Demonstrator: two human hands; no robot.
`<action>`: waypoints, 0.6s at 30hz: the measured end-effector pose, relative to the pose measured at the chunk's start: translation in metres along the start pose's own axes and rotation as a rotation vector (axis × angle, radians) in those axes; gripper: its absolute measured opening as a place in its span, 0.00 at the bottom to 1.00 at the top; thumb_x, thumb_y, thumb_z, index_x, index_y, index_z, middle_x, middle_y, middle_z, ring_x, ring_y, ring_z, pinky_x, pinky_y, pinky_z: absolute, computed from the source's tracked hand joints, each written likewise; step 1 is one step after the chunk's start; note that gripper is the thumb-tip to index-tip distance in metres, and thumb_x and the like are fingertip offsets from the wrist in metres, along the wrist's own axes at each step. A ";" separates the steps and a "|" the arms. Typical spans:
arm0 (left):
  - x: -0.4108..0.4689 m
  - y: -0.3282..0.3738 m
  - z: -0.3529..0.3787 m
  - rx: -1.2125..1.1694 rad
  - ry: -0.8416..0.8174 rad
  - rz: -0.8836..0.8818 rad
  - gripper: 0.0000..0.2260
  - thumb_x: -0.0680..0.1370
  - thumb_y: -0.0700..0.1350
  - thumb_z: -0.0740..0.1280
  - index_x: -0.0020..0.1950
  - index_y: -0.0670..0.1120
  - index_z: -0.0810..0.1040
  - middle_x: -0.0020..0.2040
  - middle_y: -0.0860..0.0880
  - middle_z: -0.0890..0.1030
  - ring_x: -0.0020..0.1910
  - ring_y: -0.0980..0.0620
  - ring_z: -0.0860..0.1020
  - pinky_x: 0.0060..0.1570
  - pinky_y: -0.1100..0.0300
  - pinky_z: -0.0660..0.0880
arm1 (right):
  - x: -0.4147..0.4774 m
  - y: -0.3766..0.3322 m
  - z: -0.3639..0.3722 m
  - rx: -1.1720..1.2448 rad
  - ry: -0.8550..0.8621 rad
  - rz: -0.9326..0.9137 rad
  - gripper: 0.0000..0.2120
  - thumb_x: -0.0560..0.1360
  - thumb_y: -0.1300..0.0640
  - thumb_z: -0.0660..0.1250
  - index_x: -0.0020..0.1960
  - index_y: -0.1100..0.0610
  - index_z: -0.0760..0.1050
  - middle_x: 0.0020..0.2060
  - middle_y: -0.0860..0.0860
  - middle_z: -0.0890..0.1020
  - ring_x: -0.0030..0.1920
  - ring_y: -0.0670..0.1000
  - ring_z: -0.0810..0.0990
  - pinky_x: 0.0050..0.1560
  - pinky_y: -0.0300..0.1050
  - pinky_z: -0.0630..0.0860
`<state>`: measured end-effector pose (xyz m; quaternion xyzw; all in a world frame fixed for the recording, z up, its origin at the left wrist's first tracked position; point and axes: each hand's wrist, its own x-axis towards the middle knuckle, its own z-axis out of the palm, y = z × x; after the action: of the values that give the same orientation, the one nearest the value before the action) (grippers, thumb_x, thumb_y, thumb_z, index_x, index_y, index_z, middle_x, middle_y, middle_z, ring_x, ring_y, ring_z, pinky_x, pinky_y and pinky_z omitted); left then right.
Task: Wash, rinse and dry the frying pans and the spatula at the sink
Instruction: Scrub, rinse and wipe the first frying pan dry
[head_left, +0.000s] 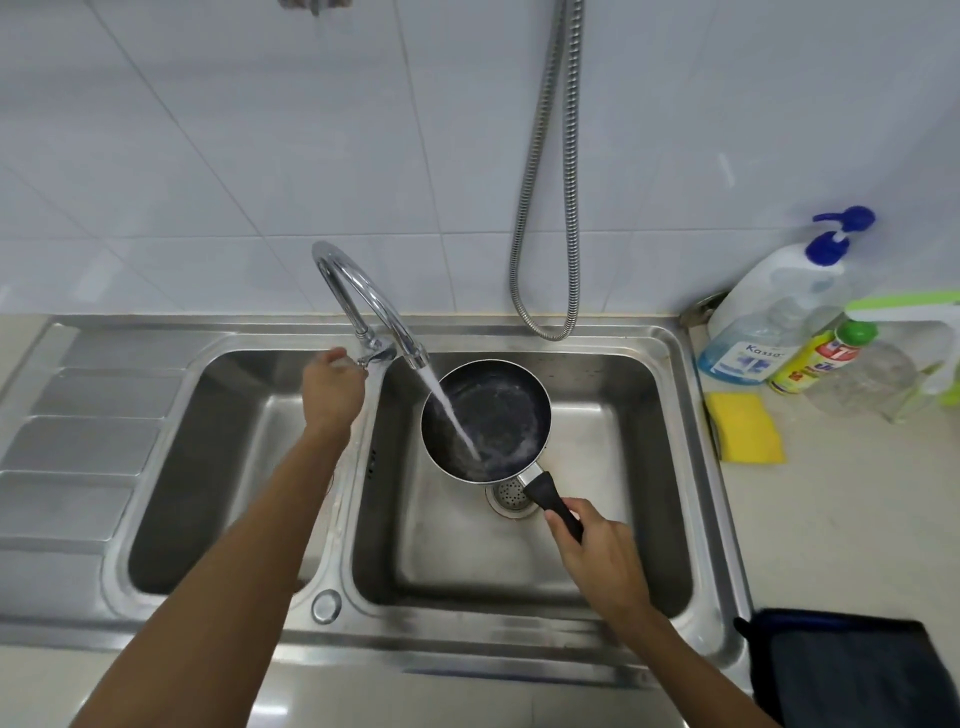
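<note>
Two bare arms reach over a double-bowl stainless steel sink (457, 647) set in a pale beige table (841, 519). Nearest, at the table's right front corner, lies a folded dark navy cloth (852, 675). Just beyond it, the right hand (597, 558) is over the right bowl, its fingers (558, 522) wrapped tight round the black handle of a small round black frying pan (498, 410). The pan is held above the bowl's floor, tilted, just past the round perforated metal drain strainer (508, 498). A white stream of water (451, 415) lands inside the pan near its handle side, and pale suds or splashes ring its inner wall.

Farther back, the left hand (332, 387) sits at the divider between the two bowls, right against the small chrome lever (375, 358) at the base of the curved chrome tap (358, 288). The back of the hand hides its fingers, so I cannot tell whether they grip the lever or only touch it.

On the table right of the sink lies a yellow rectangular sponge (748, 427). Behind it stand a white pump bottle with a blue top and blue liquid (763, 322), a yellow bottle with a green cap (818, 358) and a clear plastic bottle (867, 376). A ribbed metal hose (550, 182) loops down the white tiled wall (260, 156).
</note>
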<state>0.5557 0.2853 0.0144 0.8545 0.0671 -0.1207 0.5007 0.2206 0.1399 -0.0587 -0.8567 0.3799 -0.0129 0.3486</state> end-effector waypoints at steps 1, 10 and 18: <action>0.002 0.008 -0.001 -0.011 -0.001 0.016 0.22 0.75 0.36 0.70 0.69 0.41 0.76 0.55 0.41 0.83 0.51 0.47 0.79 0.57 0.53 0.76 | 0.001 0.000 0.000 -0.012 -0.007 0.001 0.19 0.80 0.40 0.64 0.63 0.51 0.78 0.43 0.54 0.86 0.45 0.60 0.84 0.44 0.52 0.80; 0.002 0.043 0.017 -0.066 -0.145 0.107 0.20 0.78 0.34 0.63 0.71 0.41 0.71 0.62 0.40 0.81 0.52 0.49 0.80 0.49 0.60 0.77 | 0.006 0.004 -0.013 -0.234 0.041 -0.141 0.17 0.81 0.40 0.63 0.57 0.53 0.76 0.36 0.51 0.84 0.36 0.56 0.83 0.35 0.49 0.76; -0.043 -0.006 0.010 -0.096 -0.388 -0.019 0.20 0.82 0.36 0.63 0.74 0.42 0.67 0.59 0.43 0.83 0.53 0.48 0.81 0.43 0.60 0.73 | 0.015 0.005 -0.029 -0.534 0.025 -0.256 0.15 0.82 0.41 0.59 0.58 0.52 0.72 0.36 0.47 0.82 0.29 0.51 0.81 0.30 0.47 0.79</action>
<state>0.5116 0.2803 0.0161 0.7896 -0.0168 -0.2845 0.5434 0.2197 0.1108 -0.0439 -0.9588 0.2630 0.0333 0.1017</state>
